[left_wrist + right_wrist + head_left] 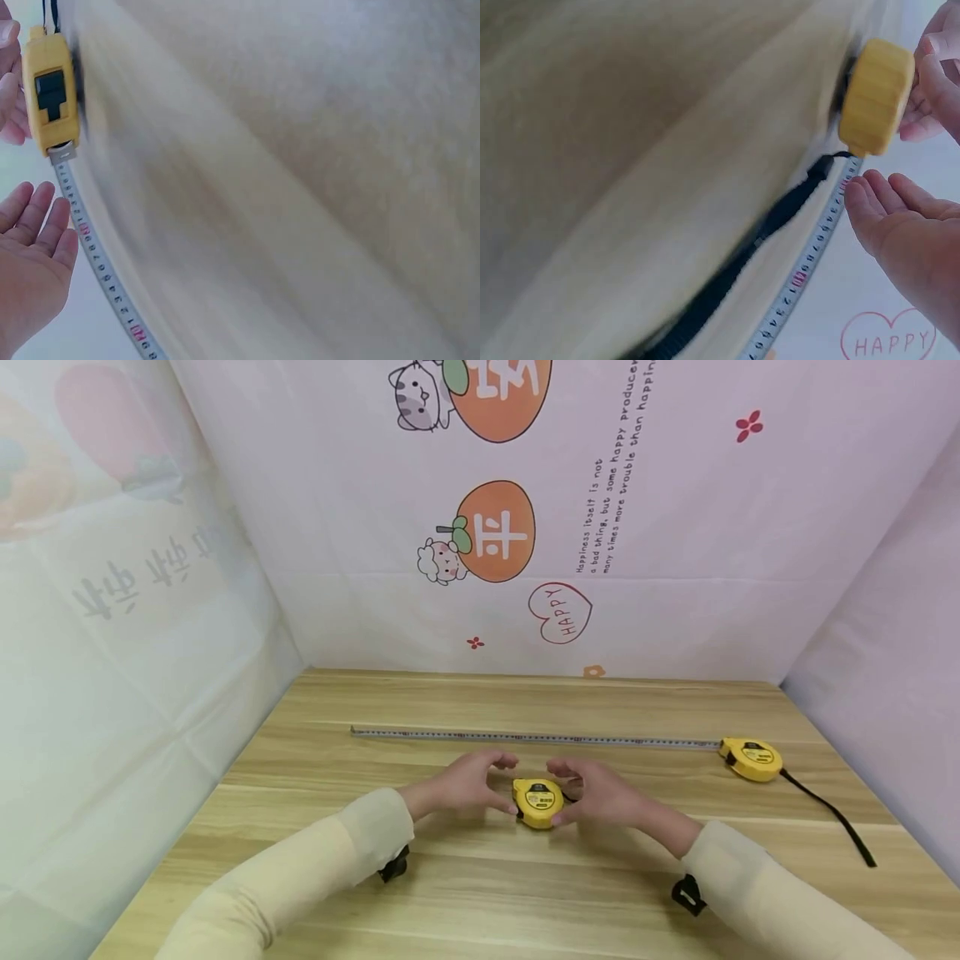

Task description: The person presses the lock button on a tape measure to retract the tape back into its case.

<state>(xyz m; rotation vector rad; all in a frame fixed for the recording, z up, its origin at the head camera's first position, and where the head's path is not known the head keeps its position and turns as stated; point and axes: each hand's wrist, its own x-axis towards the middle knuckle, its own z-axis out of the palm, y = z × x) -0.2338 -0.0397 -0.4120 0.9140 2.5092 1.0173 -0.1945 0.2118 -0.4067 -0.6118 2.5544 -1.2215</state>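
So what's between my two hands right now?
In the head view, a yellow tape measure lies between your left hand and your right hand.

L hand [467, 783] & R hand [606, 795] face e/o, palms in, thumbs [498, 802] apart from loosely bent fingers [501, 759]. L forearm [300, 867] & R forearm [776, 893], both sleeved, angle fwd + inward.
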